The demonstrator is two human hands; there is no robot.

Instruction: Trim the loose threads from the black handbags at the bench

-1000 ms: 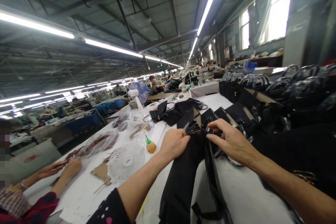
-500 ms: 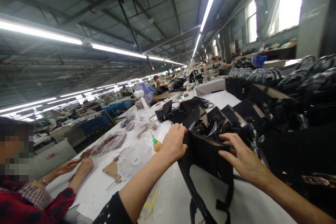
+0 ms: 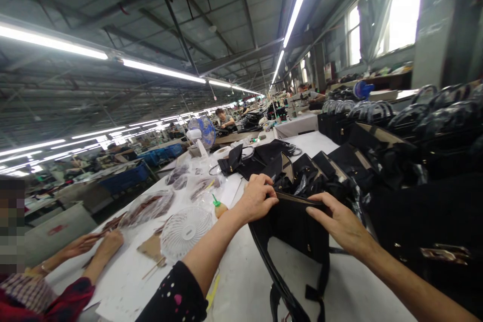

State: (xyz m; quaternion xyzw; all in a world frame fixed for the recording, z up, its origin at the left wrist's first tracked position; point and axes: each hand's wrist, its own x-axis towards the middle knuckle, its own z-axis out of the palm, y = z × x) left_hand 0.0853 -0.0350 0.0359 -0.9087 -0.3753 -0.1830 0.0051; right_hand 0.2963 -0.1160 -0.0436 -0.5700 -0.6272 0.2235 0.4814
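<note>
A black bag (image 3: pixel 292 229) with a tan inner edge stands on the white table (image 3: pixel 234 282), its long black straps hanging toward me. My left hand (image 3: pixel 258 197) pinches the top rim at the bag's left side, fingers bent over it. At the right part of the same rim, my right hand (image 3: pixel 337 219) grips the edge between thumb and fingers. The inside of the bag is mostly hidden. Just behind it lie more black bags (image 3: pixel 302 173) with tan flaps.
Left of my arm are a white round fan (image 3: pixel 188 231), a small bottle with a green tip (image 3: pixel 219 206) and plastic-wrapped brown strips (image 3: pixel 151 206). A co-worker's hands (image 3: pixel 107 246) work at the left. Black bags with wrapped handles (image 3: pixel 415 171) crowd the right.
The view has shifted slightly to the right. My left hand has moved inward along the rim, nearer my right hand, whose fingers have closed onto the edge. The rim opening looks narrower.
</note>
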